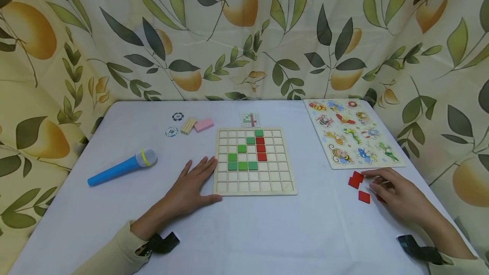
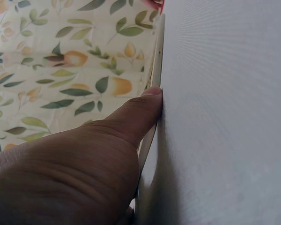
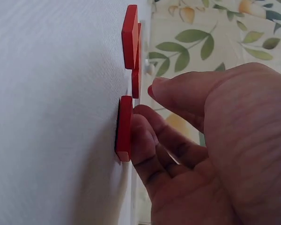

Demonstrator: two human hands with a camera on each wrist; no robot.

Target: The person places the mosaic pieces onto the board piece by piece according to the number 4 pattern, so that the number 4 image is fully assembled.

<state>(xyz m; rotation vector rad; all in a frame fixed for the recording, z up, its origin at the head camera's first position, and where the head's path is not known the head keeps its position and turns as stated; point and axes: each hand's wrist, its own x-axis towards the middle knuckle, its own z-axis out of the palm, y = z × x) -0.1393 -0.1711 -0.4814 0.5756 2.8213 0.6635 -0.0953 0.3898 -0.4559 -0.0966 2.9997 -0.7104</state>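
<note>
The left hand [image 1: 192,186] lies flat on the table [image 1: 267,232], fingers straight and spread a little. Its fingertips touch the left edge of the wooden grid board [image 1: 255,161]. It holds nothing; it only steadies the board. The left wrist view shows the thumb [image 2: 140,112] pressed right against the board's edge.

The right hand [image 1: 397,194] is by the loose red tiles [image 1: 357,180], near the front corner of the animal puzzle [image 1: 353,133]. Its fingers are curled over the tiles. In the right wrist view, one fingertip [image 3: 143,136] touches the edge of the nearest red tile [image 3: 124,127], and the thumb [image 3: 178,93] hovers just above it. The grip is half closed, but the tile is flat on the table, not lifted yet.

To do this well, I think the hand should slide a fingertip under one tile edge, pinch only that tile, and leave the others alone. The left hand should keep the board from sliding.

The board already holds green tiles [image 1: 242,165] and red tiles in a column [image 1: 261,148]. A small pattern card [image 1: 250,119] lies just behind the board.
</note>
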